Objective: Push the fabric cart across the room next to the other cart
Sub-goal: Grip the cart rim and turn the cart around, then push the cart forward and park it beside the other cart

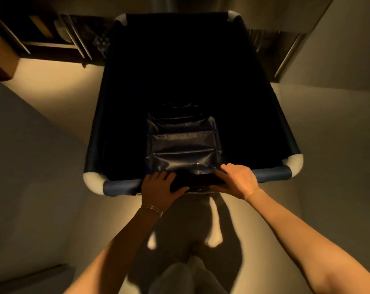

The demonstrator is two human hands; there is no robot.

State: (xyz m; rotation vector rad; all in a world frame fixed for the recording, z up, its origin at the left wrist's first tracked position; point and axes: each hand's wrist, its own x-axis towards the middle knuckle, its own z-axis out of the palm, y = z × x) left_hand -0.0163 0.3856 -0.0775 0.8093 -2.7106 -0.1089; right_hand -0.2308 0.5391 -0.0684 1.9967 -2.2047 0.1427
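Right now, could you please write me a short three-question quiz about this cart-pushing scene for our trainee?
1. True or false: both hands grip the near rim of the fabric cart.
2. Which wrist wears the thin bracelets? A) left B) right C) neither
3. Fill in: the cart's four corner caps, like this one, are ____ in colour.

Key:
1. True: the left hand and right hand both hold the near edge.
2. A
3. White
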